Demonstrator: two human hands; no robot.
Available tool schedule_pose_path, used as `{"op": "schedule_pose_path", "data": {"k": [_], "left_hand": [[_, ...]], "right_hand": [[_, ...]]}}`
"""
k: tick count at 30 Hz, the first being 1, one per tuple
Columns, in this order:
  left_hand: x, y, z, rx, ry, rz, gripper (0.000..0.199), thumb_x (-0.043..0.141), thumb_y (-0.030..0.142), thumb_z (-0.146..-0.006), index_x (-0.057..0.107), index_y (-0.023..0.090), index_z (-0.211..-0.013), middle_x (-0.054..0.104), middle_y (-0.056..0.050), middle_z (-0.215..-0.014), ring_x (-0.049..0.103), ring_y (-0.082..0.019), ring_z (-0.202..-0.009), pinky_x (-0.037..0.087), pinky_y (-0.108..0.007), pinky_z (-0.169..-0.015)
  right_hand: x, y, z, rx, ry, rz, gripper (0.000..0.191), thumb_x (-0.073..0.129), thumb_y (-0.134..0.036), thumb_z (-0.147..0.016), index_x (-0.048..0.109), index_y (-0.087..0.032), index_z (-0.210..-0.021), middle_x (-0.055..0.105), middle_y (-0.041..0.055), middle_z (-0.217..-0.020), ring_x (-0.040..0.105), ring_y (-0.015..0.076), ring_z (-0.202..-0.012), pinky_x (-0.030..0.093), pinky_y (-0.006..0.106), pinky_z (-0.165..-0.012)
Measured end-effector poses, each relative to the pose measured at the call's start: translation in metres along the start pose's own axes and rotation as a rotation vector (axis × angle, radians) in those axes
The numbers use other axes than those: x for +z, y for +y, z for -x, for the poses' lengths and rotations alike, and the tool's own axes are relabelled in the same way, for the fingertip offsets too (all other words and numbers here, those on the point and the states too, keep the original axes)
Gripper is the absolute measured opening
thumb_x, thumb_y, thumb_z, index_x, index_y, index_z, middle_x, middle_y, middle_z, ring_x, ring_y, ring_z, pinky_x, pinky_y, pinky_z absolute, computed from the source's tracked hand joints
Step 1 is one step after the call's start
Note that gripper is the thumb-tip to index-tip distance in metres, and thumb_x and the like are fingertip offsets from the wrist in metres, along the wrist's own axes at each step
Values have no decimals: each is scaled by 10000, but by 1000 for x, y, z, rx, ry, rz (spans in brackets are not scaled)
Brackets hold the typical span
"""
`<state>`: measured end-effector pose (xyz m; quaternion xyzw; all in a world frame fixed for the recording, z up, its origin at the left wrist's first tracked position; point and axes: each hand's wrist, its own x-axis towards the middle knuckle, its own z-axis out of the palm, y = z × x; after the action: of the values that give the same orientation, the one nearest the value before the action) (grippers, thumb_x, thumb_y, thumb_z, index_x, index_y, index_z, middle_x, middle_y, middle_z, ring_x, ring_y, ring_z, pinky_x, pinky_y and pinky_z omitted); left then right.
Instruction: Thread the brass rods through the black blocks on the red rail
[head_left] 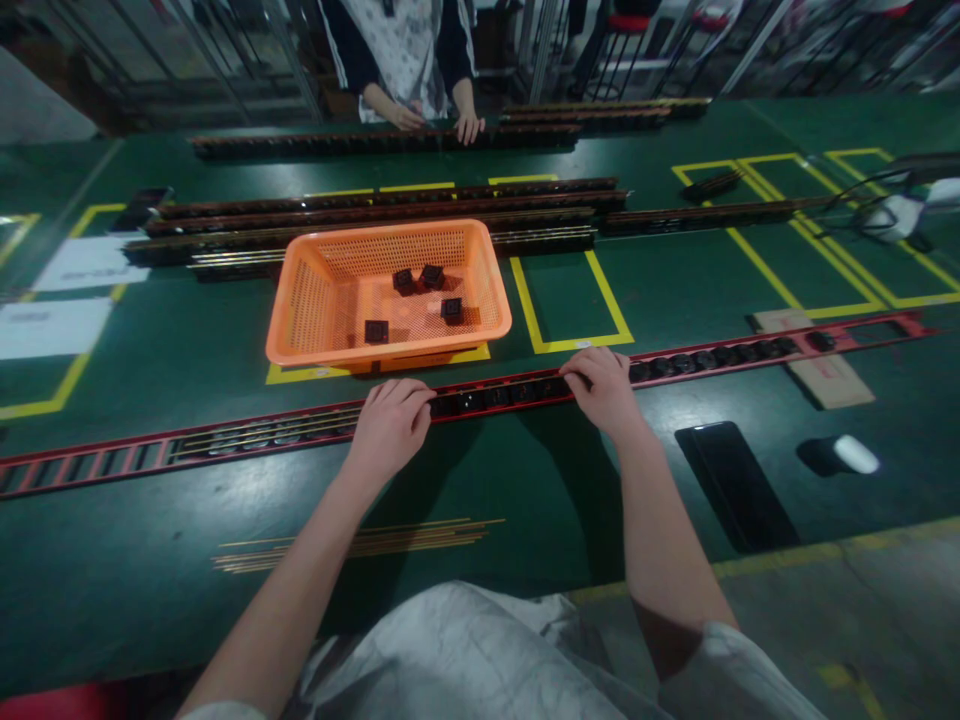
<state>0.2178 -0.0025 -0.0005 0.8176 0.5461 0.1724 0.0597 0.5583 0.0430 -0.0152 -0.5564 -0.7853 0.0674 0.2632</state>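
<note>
A long red rail [300, 412] runs across the green table, with a row of black modules [497, 395] and thin brass strips [289, 430] lying in it. My left hand [394, 422] rests at the rail left of centre, fingers closed together over its edge; whatever they pinch is hidden. At the rail right of centre is my right hand [602, 385], thumb and fingers pressed together on the modules or a strip, too small to make out. Between the hands the modules show. Several loose brass strips [420, 540] lie near my left forearm.
An orange basket [390, 350] holding several black blocks [451, 310] stands behind the rail. Assembled black rails [375, 205] lie beyond. Across the table are a person's hands [469, 127]. At right are a cardboard piece [832, 380], a phone [735, 485] and a mouse [855, 455].
</note>
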Motion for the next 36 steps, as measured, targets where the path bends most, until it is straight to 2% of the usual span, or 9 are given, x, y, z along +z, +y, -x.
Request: {"op": "schedule_pose_path", "data": {"k": [11,18,27,36], "left_hand": [[3,-1,1,19,36,-6,265,467,195,-961,706,177,-1072,699,-74,-1081,605,-240,-987,455,-409,-864],[6,-1,4,27,100,-11,259,473,182,-955,711,184,-1056,705,-76,-1068,611,-238,-980,458,-416,-891],[10,-2,6,37,143,-14,257,484,180,-947,717,185,-1057,709,-74,-1057,610,-240,-973,461,-419,-910],[9,-3,7,54,158,2,335,503,96,-850,724,201,-1080,711,-65,-1075,608,-242,-994,438,-456,-994]], "right_hand": [[2,2,1,19,-46,2,159,493,-198,-922,634,-246,-868,663,42,-969,582,259,-1014,324,465,-960],[-3,-6,0,17,-48,0,77,552,-192,-869,605,-246,-884,657,36,-977,581,260,-1030,332,469,-971],[-1,-3,0,1,-63,-1,79,540,-213,-913,601,-240,-871,658,38,-986,585,257,-1019,337,468,-955],[1,-1,0,6,-69,1,122,517,-236,-938,627,-250,-886,651,45,-992,579,262,-1029,337,482,-964]]}}
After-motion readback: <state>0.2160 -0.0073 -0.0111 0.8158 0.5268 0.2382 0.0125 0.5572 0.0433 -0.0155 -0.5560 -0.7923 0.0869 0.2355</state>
